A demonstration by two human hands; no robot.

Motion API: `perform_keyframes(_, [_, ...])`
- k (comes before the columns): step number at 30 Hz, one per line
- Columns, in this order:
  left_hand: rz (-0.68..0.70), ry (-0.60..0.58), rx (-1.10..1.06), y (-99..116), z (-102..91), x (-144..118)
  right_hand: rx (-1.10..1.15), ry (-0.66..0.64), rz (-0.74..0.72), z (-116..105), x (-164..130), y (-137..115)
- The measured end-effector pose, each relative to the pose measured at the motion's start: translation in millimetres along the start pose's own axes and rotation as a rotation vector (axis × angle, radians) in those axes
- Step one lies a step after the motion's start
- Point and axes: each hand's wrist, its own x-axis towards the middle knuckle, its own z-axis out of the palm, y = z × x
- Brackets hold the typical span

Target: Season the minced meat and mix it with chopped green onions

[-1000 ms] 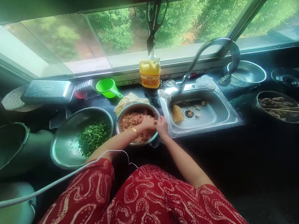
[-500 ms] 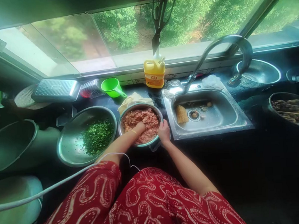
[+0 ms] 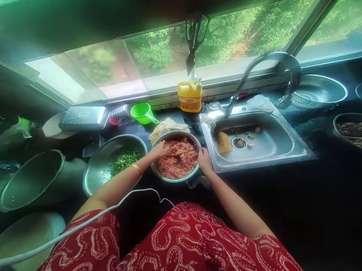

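Note:
A steel bowl (image 3: 175, 179) full of pink minced meat (image 3: 179, 158) stands on the dark counter in front of me. My left hand (image 3: 158, 150) rests at the bowl's left rim with its fingers in the edge of the meat. My right hand (image 3: 204, 160) grips the bowl's right rim. A gold bangle sits on my left wrist. Left of this bowl is a wide steel basin (image 3: 98, 172) with chopped green herbs (image 3: 125, 160) in it, partly hidden by my left forearm.
A steel sink (image 3: 269, 147) with a corn cob (image 3: 223, 141) lies right of the bowl, under a curved tap (image 3: 256, 67). A yellow detergent jug (image 3: 190, 96), a green scoop (image 3: 142, 113), a large pot (image 3: 32, 183) and more bowls line the counter. A white cable crosses my lap.
My left hand has moved from the bowl's near right side, across the meat, to the left rim. My right hand stays on the right rim. The view has shifted leftwards.

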Motion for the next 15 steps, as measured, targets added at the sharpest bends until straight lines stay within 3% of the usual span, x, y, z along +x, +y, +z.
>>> perform_keyframes(3, [-0.096,-0.028,0.069,12.0,-0.7,40.7,-0.011,0.044,-0.068,6.0,5.3,0.3])
perform_keyframes(6, [0.018,-0.055,0.088,53.3,4.1,80.4,-0.053,0.045,-0.161,10.1,8.4,1.8])
perform_keyframes(8, [0.105,-0.066,0.096,85.3,10.4,91.2,-0.066,0.036,-0.185,10.0,12.2,2.8])
perform_keyframes(12, [0.24,-0.052,0.107,129.2,34.0,71.4,0.002,0.06,-0.122,5.9,26.5,4.9])
perform_keyframes(15, [0.409,-0.144,0.047,135.7,53.2,39.2,0.089,0.089,-0.013,4.2,34.4,5.4])
